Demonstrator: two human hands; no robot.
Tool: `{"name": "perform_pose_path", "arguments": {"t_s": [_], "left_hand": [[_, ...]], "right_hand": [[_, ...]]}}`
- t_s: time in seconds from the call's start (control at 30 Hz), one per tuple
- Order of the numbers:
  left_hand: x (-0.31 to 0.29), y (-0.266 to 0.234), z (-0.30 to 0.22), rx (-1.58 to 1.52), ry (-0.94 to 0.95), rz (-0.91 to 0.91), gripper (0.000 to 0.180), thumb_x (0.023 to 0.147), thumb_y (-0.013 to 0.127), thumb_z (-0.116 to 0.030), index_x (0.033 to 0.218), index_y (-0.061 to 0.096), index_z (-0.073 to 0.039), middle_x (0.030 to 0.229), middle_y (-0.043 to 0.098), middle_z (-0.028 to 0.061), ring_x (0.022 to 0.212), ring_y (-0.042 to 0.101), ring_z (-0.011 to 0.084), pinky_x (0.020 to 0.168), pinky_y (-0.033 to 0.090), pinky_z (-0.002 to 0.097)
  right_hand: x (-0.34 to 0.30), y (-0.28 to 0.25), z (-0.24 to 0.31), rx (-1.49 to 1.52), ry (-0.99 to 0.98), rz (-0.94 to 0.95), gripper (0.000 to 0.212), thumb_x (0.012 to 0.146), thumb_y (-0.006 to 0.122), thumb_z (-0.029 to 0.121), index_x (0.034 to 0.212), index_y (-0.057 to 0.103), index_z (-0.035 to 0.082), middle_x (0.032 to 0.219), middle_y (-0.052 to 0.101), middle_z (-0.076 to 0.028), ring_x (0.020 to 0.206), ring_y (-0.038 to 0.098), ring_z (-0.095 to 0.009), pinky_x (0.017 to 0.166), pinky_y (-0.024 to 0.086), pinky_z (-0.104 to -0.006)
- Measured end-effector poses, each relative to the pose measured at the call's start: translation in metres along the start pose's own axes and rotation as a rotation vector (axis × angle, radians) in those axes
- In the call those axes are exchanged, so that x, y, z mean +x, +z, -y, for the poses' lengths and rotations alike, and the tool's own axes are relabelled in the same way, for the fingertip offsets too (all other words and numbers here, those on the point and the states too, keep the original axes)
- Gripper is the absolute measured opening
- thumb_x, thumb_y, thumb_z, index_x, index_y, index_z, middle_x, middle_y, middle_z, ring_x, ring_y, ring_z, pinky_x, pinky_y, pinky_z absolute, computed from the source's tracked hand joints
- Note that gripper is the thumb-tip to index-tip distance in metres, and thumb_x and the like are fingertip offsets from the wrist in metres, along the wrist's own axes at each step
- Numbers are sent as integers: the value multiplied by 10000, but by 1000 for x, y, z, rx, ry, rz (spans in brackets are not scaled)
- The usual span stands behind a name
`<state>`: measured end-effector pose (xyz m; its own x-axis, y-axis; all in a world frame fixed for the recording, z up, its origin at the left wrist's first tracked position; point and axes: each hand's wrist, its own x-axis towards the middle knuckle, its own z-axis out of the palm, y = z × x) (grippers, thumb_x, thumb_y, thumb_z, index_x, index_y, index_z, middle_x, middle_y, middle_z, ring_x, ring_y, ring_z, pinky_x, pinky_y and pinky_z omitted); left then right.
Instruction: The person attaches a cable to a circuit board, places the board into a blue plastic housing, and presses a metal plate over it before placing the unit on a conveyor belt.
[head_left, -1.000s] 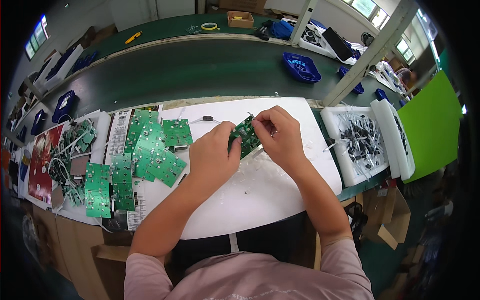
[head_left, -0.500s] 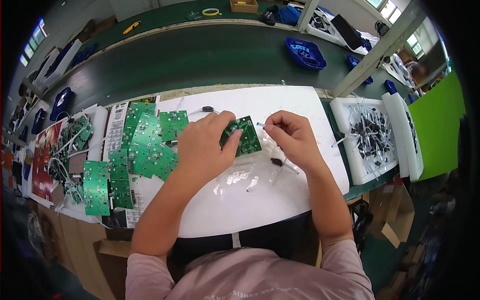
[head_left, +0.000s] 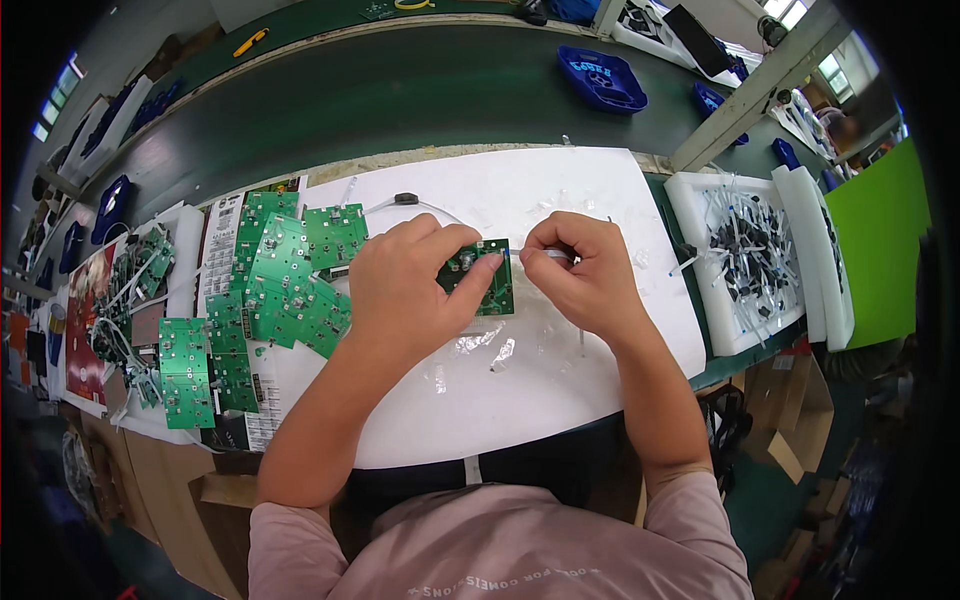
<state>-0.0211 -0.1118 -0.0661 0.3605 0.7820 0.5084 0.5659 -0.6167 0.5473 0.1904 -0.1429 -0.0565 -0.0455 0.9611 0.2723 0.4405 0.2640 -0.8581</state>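
My left hand [head_left: 415, 285] is closed on a green circuit board [head_left: 498, 292], its thumb lying over the board's face. At the board's right edge, my right hand [head_left: 585, 268] pinches a white flat cable [head_left: 516, 254], whose end meets or lies right by the board near the left thumb. Whether it is seated in a connector cannot be made out. Something dark shows between the right fingers. Beyond my left hand lies another pale cable with a black block [head_left: 405, 199] on it. Several green boards [head_left: 280, 285] overlap to the left.
A white foam tray [head_left: 685, 270] of cables with black blocks stands at right. Clear plastic scraps [head_left: 503, 352] lie on the white work sheet [head_left: 560, 400]. At far left is a heap of boards and cables [head_left: 130, 300]. A blue plastic shell [head_left: 603, 80] rests beyond.
My right hand has brought the cable end left to the board's edge. The dark block that hung below it now shows among its fingers. The whole view has shifted slightly.
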Motion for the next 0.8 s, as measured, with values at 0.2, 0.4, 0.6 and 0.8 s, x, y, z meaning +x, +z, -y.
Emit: {"name": "perform_pose_path", "arguments": {"t_s": [0.2, 0.4, 0.6, 0.8], "left_hand": [[-1, 2, 0, -4, -10, 0, 191, 809, 842, -229, 921, 773, -91, 741, 646, 66, 639, 641, 248, 569, 468, 358], [-2, 2, 0, 0, -5, -8, 190, 807, 843, -231, 916, 774, -91, 744, 650, 65, 638, 644, 247, 568, 467, 360], [-2, 2, -1, 6, -18, -7, 198, 803, 849, -238, 902, 771, -85, 751, 655, 65, 646, 646, 249, 573, 470, 360], [-1, 3, 0, -11, -26, -5, 198, 809, 847, -234, 904, 771, -79, 755, 656, 70, 654, 646, 251, 580, 472, 358]], "right_hand": [[0, 1, -1, -17, 24, 12, 120, 828, 698, 82, 807, 694, -37, 669, 629, -51, 571, 495, -72, 531, 396, -239], [-1, 2, -1, -6, 28, 8, 121, 825, 695, 84, 802, 697, -35, 663, 628, -55, 569, 502, -74, 531, 398, -241], [0, 2, -2, -9, 30, 40, 127, 830, 692, 92, 810, 700, -34, 662, 630, -59, 573, 514, -80, 537, 409, -247], [2, 1, -5, -25, 10, 44, 121, 836, 697, 88, 832, 710, -32, 677, 642, -67, 574, 527, -90, 540, 420, -246]]}}
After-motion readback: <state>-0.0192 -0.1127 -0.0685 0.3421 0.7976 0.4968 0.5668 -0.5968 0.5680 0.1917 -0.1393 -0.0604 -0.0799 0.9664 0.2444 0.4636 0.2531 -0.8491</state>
